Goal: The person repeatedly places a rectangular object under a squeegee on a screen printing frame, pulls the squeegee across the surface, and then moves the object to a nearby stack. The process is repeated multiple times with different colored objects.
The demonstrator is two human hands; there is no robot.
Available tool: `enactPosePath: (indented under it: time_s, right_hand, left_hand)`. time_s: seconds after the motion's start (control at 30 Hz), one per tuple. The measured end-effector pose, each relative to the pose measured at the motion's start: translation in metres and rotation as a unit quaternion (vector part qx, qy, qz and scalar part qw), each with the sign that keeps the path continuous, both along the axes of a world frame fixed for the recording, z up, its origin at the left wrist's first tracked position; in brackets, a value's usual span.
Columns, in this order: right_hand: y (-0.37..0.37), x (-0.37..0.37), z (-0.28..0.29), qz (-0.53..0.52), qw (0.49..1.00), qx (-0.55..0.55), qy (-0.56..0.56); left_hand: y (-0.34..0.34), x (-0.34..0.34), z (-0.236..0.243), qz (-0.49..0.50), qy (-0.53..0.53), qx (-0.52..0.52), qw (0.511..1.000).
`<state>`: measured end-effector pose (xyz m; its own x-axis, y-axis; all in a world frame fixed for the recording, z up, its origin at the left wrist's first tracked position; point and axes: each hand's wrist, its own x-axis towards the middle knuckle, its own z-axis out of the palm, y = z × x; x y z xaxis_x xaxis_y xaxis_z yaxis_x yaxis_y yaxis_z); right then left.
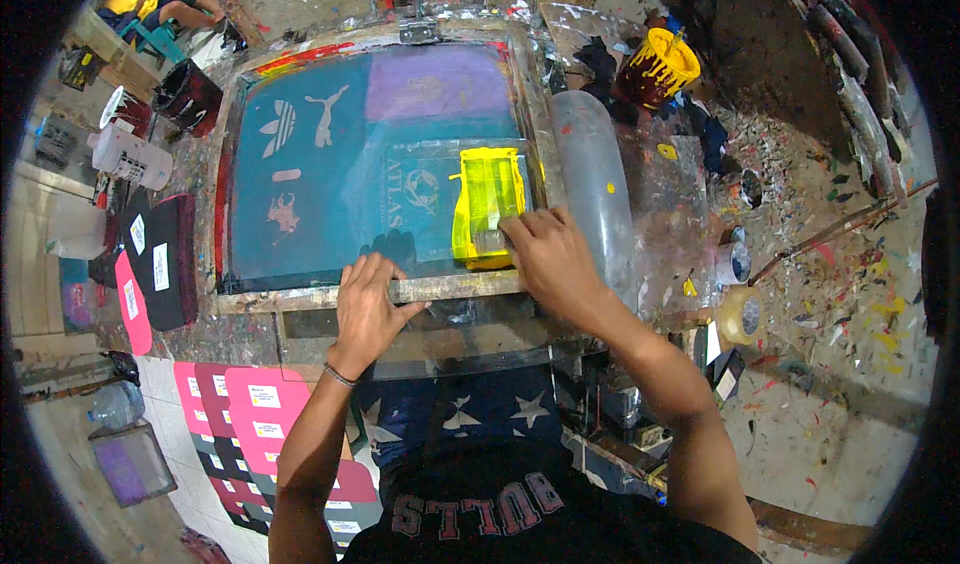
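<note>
A wooden-framed printing screen [330, 196] with teal mesh lies on the work table in front of me. Pale logo stencils show in the mesh, with a purple patch at its far right. My left hand [370, 306] grips the frame's near rail [465, 286], fingers over the top and thumb along the near side. At the near right corner, my right hand [556, 264] is closed on a small pale squeegee [487, 240], partly hidden by the fingers. It sits at the near end of a patch of bright yellow ink [490, 186].
Right of the screen lies a grey cylinder [590, 184], with a yellow-dripped ink pot [660, 66] beyond. A dark bucket [188, 98] and white bottle [132, 158] stand left. Pink and black labelled pieces [265, 414] lie lower left. A person [150, 4] sits far left.
</note>
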<state>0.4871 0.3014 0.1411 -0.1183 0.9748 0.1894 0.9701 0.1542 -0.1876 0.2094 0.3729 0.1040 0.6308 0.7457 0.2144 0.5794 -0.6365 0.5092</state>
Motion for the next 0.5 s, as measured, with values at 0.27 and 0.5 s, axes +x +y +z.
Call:
enactPosePath:
  time_s: [0.27, 0.5]
  right_hand:
    - [0.095, 0.034, 0.015, -0.031, 0.998, -0.039, 0.041]
    - [0.051, 0.015, -0.011, 0.012, 0.998, 0.048, 0.034]
  left_hand:
    - [0.002, -0.001, 0.001, 0.003, 0.003, 0.008, 1.000]
    - [0.000, -0.001, -0.005, 0.005, 0.007, 0.000, 1.000]
